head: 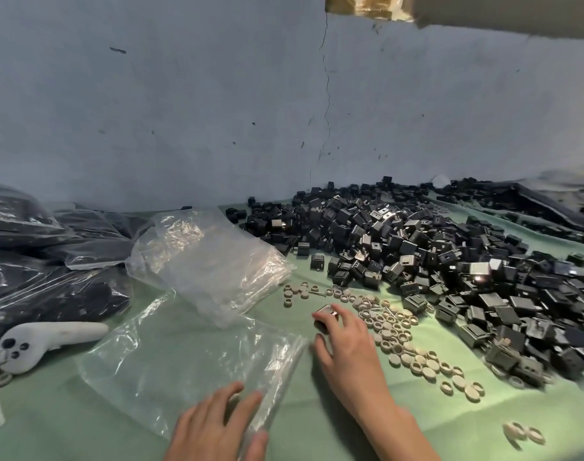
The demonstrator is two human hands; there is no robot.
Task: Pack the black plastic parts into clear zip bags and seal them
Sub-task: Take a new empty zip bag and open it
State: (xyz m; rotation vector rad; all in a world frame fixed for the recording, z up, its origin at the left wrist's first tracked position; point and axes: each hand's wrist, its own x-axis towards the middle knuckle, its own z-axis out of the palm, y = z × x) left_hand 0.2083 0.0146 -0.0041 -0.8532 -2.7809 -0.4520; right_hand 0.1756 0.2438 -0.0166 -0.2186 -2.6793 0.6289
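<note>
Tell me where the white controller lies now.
In the head view, the white controller lies far left on the green cloth, before the filled bags, left of the empty clear bag.

A green-covered table (317, 427) carries a broad heap of black plastic parts (450, 261) at right, a scatter of beige rings and caps (393, 331) just beside it, crumpled clear zip bags (210, 261) at centre, and piled filled bags (51, 261) and a white controller (44, 337) at left.
</note>
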